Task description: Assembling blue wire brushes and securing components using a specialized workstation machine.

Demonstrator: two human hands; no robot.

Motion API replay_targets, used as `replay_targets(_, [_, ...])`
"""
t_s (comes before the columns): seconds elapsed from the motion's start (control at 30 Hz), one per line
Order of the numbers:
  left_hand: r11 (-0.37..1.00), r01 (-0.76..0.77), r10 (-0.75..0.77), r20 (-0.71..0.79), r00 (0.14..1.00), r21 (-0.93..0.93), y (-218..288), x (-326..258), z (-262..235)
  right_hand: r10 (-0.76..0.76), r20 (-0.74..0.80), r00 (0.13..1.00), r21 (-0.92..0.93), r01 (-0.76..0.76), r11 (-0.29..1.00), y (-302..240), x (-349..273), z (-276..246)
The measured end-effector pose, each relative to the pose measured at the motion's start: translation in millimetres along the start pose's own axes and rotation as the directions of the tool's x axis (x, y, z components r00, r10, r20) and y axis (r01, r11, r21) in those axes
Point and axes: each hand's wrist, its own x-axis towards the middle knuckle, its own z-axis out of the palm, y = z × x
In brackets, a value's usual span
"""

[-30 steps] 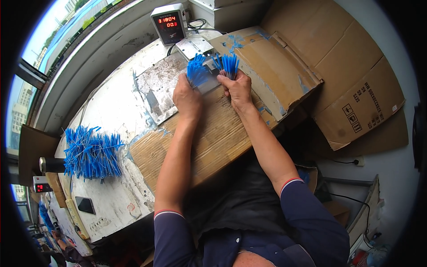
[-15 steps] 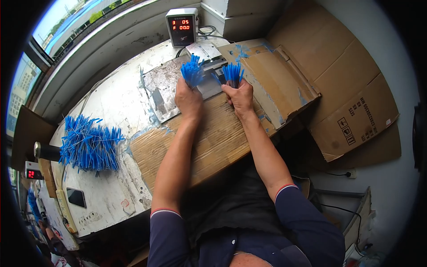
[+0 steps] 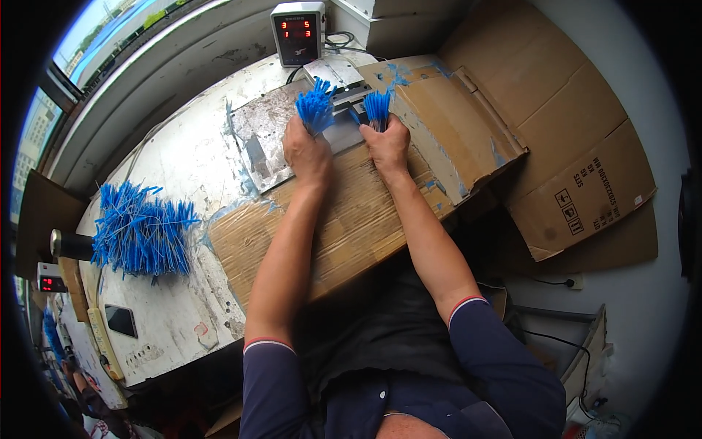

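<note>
Head view: the left hand [image 3: 307, 151] is curled closed around a splayed bunch of slim blue-tipped stems [image 3: 315, 107], fanning from its far side. The right hand [image 3: 388, 146], thumb against fingers, grips a narrower stem bunch [image 3: 377, 111], also projecting from its far side. Ribbed, scuffed brown cardboard [image 3: 351, 208] lies nearer. A bristly stem pile [image 3: 142, 235] sits left on the stained white table [image 3: 172, 322]. The far boxy display [image 3: 297, 36] glows with red digits; the right-hand carton panel [image 3: 585, 175] bears dark lettering and handling symbols.

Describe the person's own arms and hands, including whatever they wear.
The left hand and right hand are bare, as are both forearms. The short sleeves are dark navy, their cuffs edged in red and white.
</note>
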Motion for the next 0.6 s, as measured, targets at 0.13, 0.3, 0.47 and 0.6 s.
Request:
replay_targets(0.13, [1.0, -0.01, 0.009, 0.015, 1.0, 0.024, 6, -3, 8, 0.101, 0.062, 0.993, 0.082, -0.106, 0.991, -1, 2, -11])
replay_targets(0.3, [0.99, -0.092, 0.078, 0.134, 0.988, 0.103, 4, -4, -2, 0.199, 0.207, 0.958, 0.363, -0.264, 0.894, -28, -11, -14])
replay_targets(0.47, [0.99, -0.095, 0.079, 0.145, 0.986, 0.107, 8, -4, -2, 0.171, 0.166, 0.971, 0.459, -0.23, 0.858, -23, -10, -15])
replay_targets(0.6, [0.98, -0.112, 0.076, 0.209, 0.975, 0.165, 8, -4, -4, 0.188, 0.182, 0.965, 0.445, -0.252, 0.859, -26, -15, -15])
